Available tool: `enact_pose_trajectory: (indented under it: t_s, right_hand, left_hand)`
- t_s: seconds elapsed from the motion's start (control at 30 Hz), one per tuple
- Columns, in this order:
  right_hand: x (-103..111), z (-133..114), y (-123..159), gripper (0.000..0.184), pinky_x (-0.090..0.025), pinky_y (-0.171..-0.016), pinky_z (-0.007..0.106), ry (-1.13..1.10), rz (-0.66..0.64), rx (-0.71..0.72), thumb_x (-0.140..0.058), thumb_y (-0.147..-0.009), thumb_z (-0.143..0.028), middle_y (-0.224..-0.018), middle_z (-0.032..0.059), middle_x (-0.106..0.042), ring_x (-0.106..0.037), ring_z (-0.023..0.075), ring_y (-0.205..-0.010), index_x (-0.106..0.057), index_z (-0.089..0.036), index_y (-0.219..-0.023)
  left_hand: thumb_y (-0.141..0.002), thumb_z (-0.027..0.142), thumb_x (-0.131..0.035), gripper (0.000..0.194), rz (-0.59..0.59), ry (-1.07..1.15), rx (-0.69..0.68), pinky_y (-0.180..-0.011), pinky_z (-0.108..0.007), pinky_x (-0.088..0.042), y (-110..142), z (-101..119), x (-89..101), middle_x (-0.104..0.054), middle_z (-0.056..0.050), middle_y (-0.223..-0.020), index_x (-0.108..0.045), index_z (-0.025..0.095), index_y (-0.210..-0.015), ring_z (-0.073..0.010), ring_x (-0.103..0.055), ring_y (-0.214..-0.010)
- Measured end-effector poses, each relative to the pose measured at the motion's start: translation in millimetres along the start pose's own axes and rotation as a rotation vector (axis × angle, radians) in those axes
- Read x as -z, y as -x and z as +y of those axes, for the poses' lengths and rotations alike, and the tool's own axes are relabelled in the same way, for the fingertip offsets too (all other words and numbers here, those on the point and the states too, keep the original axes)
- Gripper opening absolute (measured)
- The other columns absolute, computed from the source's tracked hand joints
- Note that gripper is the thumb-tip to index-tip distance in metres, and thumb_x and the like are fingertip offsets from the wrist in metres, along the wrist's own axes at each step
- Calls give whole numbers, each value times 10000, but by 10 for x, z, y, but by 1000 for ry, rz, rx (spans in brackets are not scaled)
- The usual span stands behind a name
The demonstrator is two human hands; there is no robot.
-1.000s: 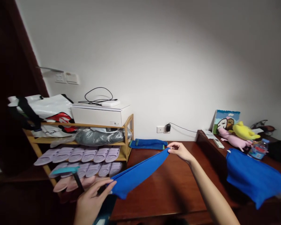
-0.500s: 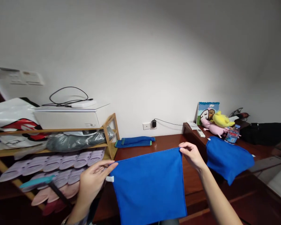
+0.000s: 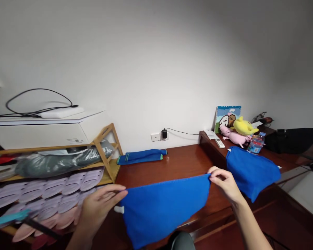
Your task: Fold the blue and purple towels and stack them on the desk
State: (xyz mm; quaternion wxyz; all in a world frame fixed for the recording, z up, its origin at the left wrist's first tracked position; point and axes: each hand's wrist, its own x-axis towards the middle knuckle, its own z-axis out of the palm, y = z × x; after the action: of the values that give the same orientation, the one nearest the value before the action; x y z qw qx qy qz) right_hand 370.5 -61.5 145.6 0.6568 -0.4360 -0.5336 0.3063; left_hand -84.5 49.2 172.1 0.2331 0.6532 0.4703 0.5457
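Observation:
A blue cloth (image 3: pixel 164 208) with a small white tag hangs stretched between my two hands, above the front of the reddish-brown wooden desk (image 3: pixel 182 163). My left hand (image 3: pixel 100 205) pinches its upper left corner, just above the tag. My right hand (image 3: pixel 224 182) is closed on the upper right corner. The cloth's lower edge sags and slants up toward the right. On the desk by the wall lies a folded blue cloth (image 3: pixel 142 157) with green edging. Another blue cloth (image 3: pixel 251 170) drapes over the edge of the raised surface at right.
To the left stands a wooden rack (image 3: pixel 111 152) with lilac slippers (image 3: pixel 75 182) and a white box (image 3: pixel 41 133). A water bottle (image 3: pixel 257 143), plush toys (image 3: pixel 243 126), a remote (image 3: pixel 219 143) and a picture (image 3: pixel 228 118) sit at right. A charger (image 3: pixel 164 133) is plugged into the wall.
The cloth has come lower, its bottom edge now swung and slanted. My right hand has moved slightly right and down, my left hand down. The view has turned a little right.

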Motion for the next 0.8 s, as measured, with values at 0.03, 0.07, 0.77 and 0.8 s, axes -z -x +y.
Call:
enact_pose_trajectory:
  t_s: [0.03, 0.07, 0.77, 0.8]
  right_hand:
    - [-19, 130, -114, 267, -577, -752, 345, 18, 19, -17, -902, -776, -496, -975, 86, -766, -694, 230, -870, -801, -251, -809]
    - [-49, 288, -245, 292, -584, -800, 359, 39, 44, -42, -891, -780, -516, -1002, 89, -778, -702, 239, -907, -815, -247, -864]
    - [-572, 3388, -1178, 325, -476, -1099, 420, 772, 0, -333, -520, -926, -212, -1166, 55, -792, -687, 260, -1176, -827, -268, -1018]
    - [-555, 3415, -1176, 333, -472, -1098, 420, 778, -11, -322, -513, -938, -229, -1179, 55, -787, -681, 256, -1180, -827, -275, -1039]
  left_hand:
    - [-605, 669, -882, 468, -55, 61, 51, -645, -333, -675, -120, -95, -132, -822, -57, -758, -794, 236, -756, -252, -782, -693]
    - [-612, 638, -890, 463, -104, 112, 105, -689, -337, -674, -243, -219, -282, -831, -68, -796, -795, 221, -789, -256, -790, -739]
    - [-744, 670, -609, 413, -290, -161, 205, -769, -337, -601, -787, -2880, -2105, -804, -45, -795, -677, 262, -751, -248, -762, -806]
    - [-754, 660, -610, 409, -288, -174, 186, -770, -337, -598, -787, -2915, -2113, -794, -45, -789, -685, 259, -747, -242, -749, -791]
